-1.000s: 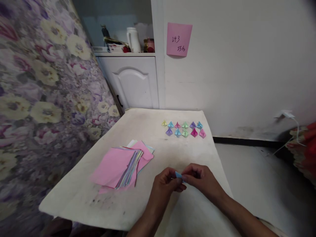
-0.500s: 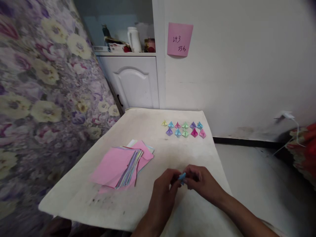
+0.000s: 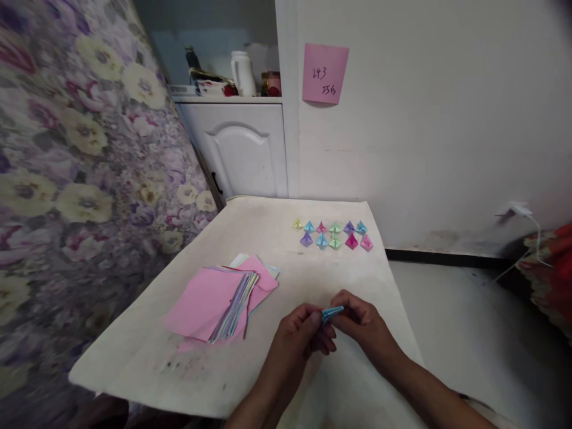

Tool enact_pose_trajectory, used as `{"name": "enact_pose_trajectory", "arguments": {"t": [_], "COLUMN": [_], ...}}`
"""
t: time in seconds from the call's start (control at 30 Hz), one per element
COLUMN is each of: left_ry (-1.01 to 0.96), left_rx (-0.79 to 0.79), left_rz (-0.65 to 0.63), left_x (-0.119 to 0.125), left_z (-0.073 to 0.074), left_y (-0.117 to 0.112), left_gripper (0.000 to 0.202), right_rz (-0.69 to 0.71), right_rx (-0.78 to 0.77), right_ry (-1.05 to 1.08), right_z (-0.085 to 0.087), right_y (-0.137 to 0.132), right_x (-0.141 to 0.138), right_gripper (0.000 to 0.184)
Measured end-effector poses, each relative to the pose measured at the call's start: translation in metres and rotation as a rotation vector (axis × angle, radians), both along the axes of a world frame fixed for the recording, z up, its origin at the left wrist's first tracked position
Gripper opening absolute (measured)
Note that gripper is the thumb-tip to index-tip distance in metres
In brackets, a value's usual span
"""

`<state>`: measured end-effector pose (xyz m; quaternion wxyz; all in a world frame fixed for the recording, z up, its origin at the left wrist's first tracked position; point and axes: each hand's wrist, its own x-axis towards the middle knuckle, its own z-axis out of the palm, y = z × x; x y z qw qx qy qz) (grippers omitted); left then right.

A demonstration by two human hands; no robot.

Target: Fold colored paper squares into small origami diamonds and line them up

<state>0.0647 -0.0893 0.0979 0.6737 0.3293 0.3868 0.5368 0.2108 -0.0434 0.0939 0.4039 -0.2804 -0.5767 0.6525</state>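
A small folded piece of blue paper (image 3: 332, 312) is pinched between my two hands, above the front right of the table. My left hand (image 3: 302, 330) grips its left end between thumb and fingers. At its right end, the thumb and fingers of my right hand (image 3: 361, 319) are closed on it. Beyond my hands, several small folded paper shapes (image 3: 335, 241) in yellow, blue, pink, green and purple lie in two rows. To the left is a stack of coloured paper sheets (image 3: 205, 301), pink on top.
A cream cloth covers the table (image 3: 147, 351). A floral curtain (image 3: 89, 196) hangs on the left. Behind the table stand a white cabinet (image 3: 250, 149) with a white jug (image 3: 243, 72) on its shelf, and a wall bearing a pink note (image 3: 325, 71).
The blue paper has turned, and more of its length now shows between my fingers. Both hands have shifted slightly, with my left fingers spreading below it.
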Motion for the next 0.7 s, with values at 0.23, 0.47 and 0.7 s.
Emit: {"name": "enact_pose_trajectory", "arguments": {"t": [0.23, 0.47, 0.7], "left_ry": [0.065, 0.41, 0.872], "left_rx": [0.0, 0.132, 0.494], "left_rz": [0.004, 0.048, 0.288], "left_x": [-0.001, -0.006, -0.012], "left_z": [-0.001, 0.005, 0.009], "left_y": [0.0, -0.002, -0.004], "left_gripper": [0.018, 0.02, 0.007], "right_rz": [-0.078, -0.097, -0.166], "right_rx": [0.287, 0.295, 0.314], "right_ry": [-0.266, -0.314, -0.331], "right_z": [0.006, 0.005, 0.004], "right_y": [0.001, -0.001, -0.001], "right_x": [0.008, 0.008, 0.007], "right_gripper": [0.009, 0.011, 0.011]}}
